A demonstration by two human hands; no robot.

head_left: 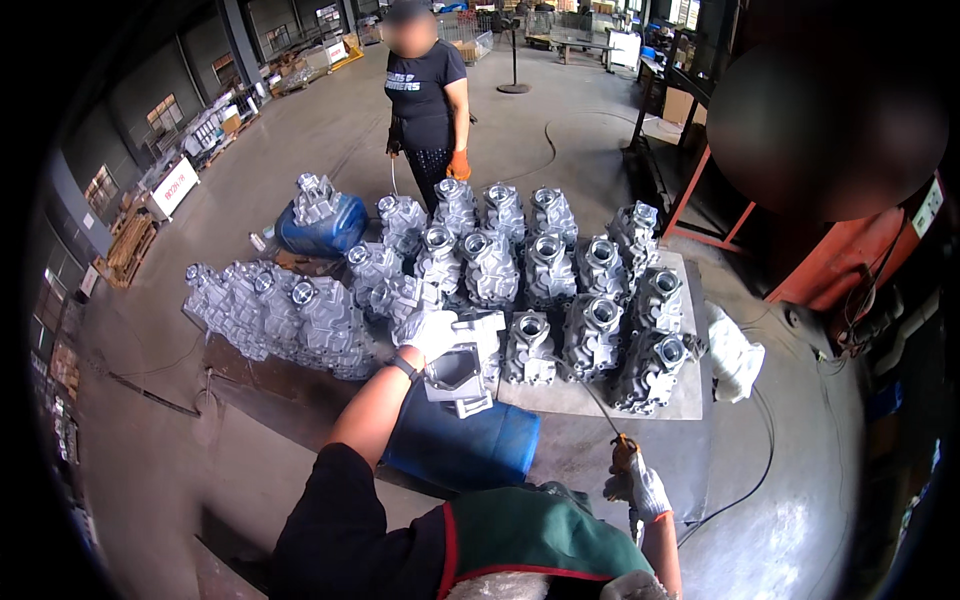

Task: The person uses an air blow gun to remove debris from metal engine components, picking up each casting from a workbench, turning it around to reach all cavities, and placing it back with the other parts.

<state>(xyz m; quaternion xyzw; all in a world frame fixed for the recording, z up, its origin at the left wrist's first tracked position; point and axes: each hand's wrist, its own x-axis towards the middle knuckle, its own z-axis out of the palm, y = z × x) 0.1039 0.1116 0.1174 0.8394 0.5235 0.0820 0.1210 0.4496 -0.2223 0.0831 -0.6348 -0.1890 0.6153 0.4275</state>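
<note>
My left hand, in a white glove, grips the upper left part of a silver cast-metal housing. The housing shows a large rectangular opening and sits tilted over a blue drum lying on its side. Lower right, my gloved right hand is closed round the handle of an air blow gun. Its long thin nozzle points up and left toward a standing housing. Part of the held housing is hidden behind my left hand.
Several rows of similar housings crowd the table, with more packed at the left. Beyond stands a person wearing orange gloves. Another blue drum carries a housing. A black hose curves at the right.
</note>
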